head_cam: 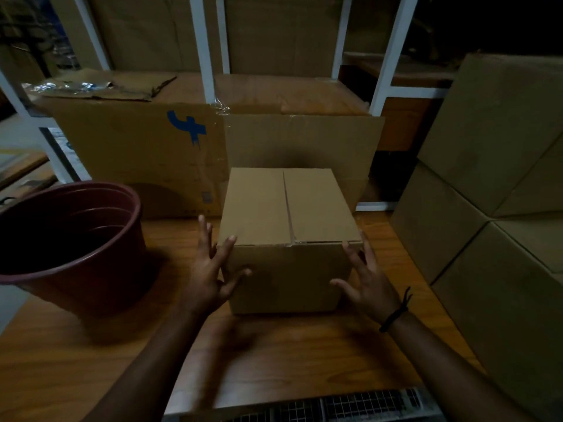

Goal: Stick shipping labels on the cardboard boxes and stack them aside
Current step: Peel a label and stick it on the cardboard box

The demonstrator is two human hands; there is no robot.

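A dim storeroom — stacked cardboard boxes (499, 184), flattened cartons (146, 153) against white metal shelving (207, 56), a wooden packing table (289, 354).

Cardboard box (289, 233): plain tan-brown on every visible face. Counter (274, 354): orange-brown wood grain. Plastic tub (70, 239): dark maroon. Large cardboard sheet (146, 159) behind: brown, bearing a blue painted mark (187, 126). Shelf frame (205, 50): white. Stacked cartons (487, 208) at right: plain tan. Wristband (396, 312): black. Wire mesh (365, 403): pale grid pattern.
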